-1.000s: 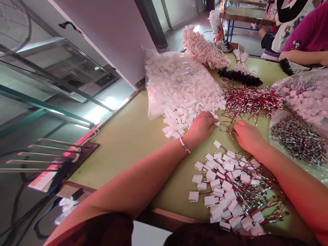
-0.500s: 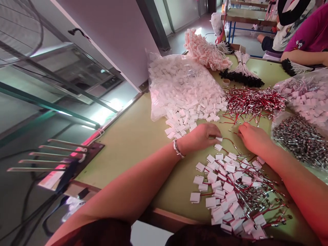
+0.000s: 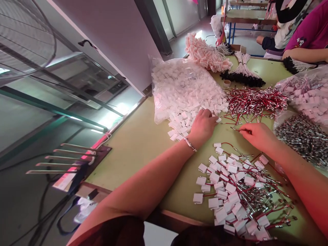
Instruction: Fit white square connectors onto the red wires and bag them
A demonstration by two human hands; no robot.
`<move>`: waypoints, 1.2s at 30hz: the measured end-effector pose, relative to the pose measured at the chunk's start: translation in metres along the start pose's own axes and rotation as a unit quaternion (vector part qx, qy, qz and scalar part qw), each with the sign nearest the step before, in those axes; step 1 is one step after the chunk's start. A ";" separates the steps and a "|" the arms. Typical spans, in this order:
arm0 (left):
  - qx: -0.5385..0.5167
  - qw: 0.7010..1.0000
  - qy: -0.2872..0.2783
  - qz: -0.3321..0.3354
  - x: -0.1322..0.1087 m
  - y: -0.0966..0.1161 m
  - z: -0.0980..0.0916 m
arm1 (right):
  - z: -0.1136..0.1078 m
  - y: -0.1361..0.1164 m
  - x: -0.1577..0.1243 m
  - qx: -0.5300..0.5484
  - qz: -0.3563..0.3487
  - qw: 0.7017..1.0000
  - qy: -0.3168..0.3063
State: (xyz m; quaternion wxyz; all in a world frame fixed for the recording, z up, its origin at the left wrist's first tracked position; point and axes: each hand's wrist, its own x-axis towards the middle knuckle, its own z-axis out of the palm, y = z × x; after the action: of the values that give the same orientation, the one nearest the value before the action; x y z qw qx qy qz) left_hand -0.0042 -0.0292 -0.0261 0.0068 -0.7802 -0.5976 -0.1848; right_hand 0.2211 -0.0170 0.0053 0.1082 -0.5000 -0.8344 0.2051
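Note:
My left hand (image 3: 204,124) reaches to the near edge of loose white plastic connector housings (image 3: 183,119). Its fingers curl down, closed on a white housing (image 3: 218,119) that shows at the thumb; the fingertips are partly hidden. To the right, my right hand (image 3: 253,132) pinches a short red wire whose metal terminal (image 3: 233,128) points left. Below both hands lies a heap of white housings (image 3: 230,188) with red wires fitted in them. One wired housing (image 3: 217,145) rests at the top of that heap.
Behind are a clear bag of white housings (image 3: 184,78), a red wire pile (image 3: 256,100) and black-ended white wire bundles (image 3: 243,77). Bags of metal parts (image 3: 302,136) and white pieces (image 3: 310,95) stand right. A pronged rack (image 3: 99,155) sits at the left edge. A co-worker's arm (image 3: 304,54) rests far right.
My left hand has let go of a wired housing, leaving it on the table, and moved up to the loose white housings. My right hand has shifted slightly, with a wire terminal in its pinch.

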 end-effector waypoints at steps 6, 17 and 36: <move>0.026 0.999 0.018 0.009 -0.004 0.009 -0.001 | -0.002 -0.002 -0.004 -0.046 0.001 0.999 0.028; -0.075 0.994 0.007 0.084 -0.006 0.005 0.012 | -0.002 0.006 -0.007 0.037 0.007 0.999 0.003; -0.662 0.740 -0.081 -0.084 0.005 0.033 -0.004 | -0.014 0.006 -0.012 0.210 -0.018 0.977 0.039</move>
State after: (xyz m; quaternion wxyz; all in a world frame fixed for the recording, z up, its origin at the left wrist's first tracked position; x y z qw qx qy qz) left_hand 0.0261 -0.0348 -0.0136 -0.5760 -0.5467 -0.3857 -0.4696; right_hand 0.2372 -0.0218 0.0147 0.2469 -0.4584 -0.7766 0.3546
